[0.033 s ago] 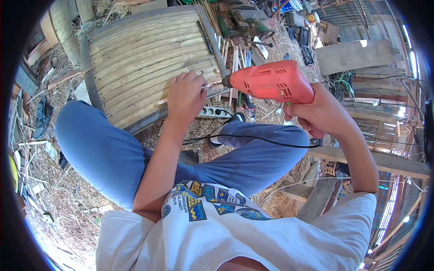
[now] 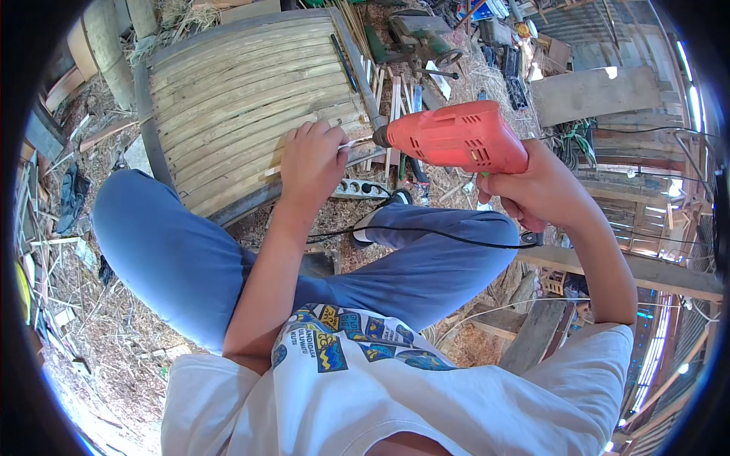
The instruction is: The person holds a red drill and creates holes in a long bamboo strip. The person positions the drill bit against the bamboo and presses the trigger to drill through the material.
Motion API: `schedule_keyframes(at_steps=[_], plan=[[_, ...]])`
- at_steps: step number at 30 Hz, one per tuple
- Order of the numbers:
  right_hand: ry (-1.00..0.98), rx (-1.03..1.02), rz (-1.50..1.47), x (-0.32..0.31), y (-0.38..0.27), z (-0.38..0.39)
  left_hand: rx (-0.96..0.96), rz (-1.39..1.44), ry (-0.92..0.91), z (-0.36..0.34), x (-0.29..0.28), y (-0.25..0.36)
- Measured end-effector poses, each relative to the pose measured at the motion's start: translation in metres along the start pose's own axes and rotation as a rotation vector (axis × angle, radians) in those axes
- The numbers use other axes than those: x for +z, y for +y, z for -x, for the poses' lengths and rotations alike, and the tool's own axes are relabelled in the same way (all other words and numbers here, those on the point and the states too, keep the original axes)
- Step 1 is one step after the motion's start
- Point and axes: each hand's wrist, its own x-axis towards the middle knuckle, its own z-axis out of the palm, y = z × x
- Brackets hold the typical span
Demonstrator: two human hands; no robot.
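Observation:
My left hand (image 2: 310, 163) lies at the front edge of a slatted wooden board (image 2: 213, 99), fingers curled round a thin pale wooden strip (image 2: 273, 172). My right hand (image 2: 544, 186) grips the handle of a red corded drill (image 2: 449, 133), held level and pointing left. The drill's black chuck (image 2: 381, 137) is just right of my left hand, with its bit at or near the strip; whether they touch is unclear.
A power strip (image 2: 356, 188) sits below the board, near my foot, and a black cord (image 2: 430, 232) runs across my legs. Loose slats (image 2: 395, 99), an old green machine (image 2: 414, 34) and straw-covered ground surround the board. Planks (image 2: 597, 95) and corrugated sheeting line the right side.

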Motion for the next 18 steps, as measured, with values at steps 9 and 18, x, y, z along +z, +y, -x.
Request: schedule_keyframes(at_steps=[9,18], plan=[[0.006,0.03,0.052,-0.006,-0.001,-0.006,0.003,-0.013,-0.003,0.001,0.0,0.001],[-0.075,0.083,0.151,-0.022,-0.022,-0.018,0.021,-0.013,0.034,0.003,0.004,0.0]])
